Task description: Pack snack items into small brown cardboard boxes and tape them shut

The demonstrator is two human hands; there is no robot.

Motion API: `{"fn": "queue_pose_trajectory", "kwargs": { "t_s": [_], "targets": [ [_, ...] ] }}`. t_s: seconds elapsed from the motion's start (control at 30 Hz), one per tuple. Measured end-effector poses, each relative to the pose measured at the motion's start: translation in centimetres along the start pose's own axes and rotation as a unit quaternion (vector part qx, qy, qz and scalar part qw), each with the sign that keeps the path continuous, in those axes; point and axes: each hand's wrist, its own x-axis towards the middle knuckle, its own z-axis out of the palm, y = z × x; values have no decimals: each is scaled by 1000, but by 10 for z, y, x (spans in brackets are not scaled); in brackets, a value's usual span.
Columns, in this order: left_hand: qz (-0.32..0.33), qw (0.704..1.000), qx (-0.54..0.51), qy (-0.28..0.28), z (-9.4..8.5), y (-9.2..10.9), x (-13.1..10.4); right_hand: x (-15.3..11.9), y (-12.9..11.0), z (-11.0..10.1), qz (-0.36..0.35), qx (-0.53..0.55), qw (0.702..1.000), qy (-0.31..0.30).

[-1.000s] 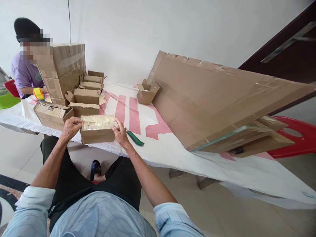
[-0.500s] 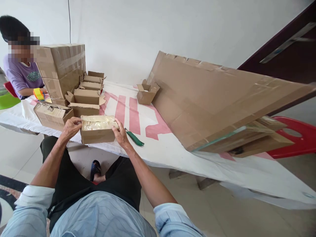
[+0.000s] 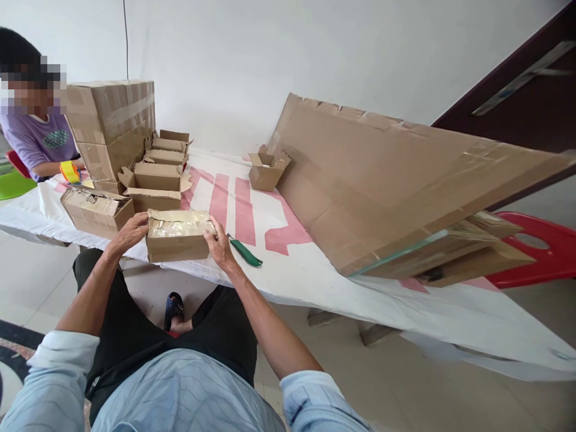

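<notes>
A small cardboard box [image 3: 179, 247] with shiny clear tape across its top sits at the table's front edge, between my two hands. My left hand [image 3: 134, 230] is at its left end, fingers bent against the top corner. At the opposite end my right hand [image 3: 219, 243] grips the side, thumb in front and fingers over the edge. To the right of that hand lies a green-handled knife [image 3: 245, 252]. Another taped box [image 3: 98, 211] rests just beyond my left hand, and an open box [image 3: 153, 192] stands behind the held one.
Large stacked cartons [image 3: 110, 123] rise at the back left, with several open boxes beside them. A big leaning cardboard sheet [image 3: 382, 180] covers the right side. One small open box [image 3: 268, 171] stands near it. A person [image 3: 38, 141] sits at the left by a tape roll [image 3: 70, 172].
My left hand has shifted slightly, its fingers now straighter along the box's end. The box and my right hand hold almost the same place. The other person has leaned a little left.
</notes>
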Motion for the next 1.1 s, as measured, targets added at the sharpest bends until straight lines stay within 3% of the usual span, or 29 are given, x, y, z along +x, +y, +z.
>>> {"fn": "queue_pose_trajectory", "kwargs": {
  "t_s": [0.27, 0.6, 0.9, 1.1],
  "targets": [
    [-18, 1000, -19, -8, 2, -1, 6, 0, 0, 1, -7, -1, 1000, 10],
    [15, 1000, -12, -20, 2, -12, 18, 2, -5, 1, 2, 9, 1000, -14],
    [-5, 1000, 9, 18, -14, -25, 24, 21, -6, 17, -18, 7, 999, -41],
    [-32, 998, 15, 50, -11, -29, 23, 17, 6, 8, -37, 8, 999, -22]
  ]
}}
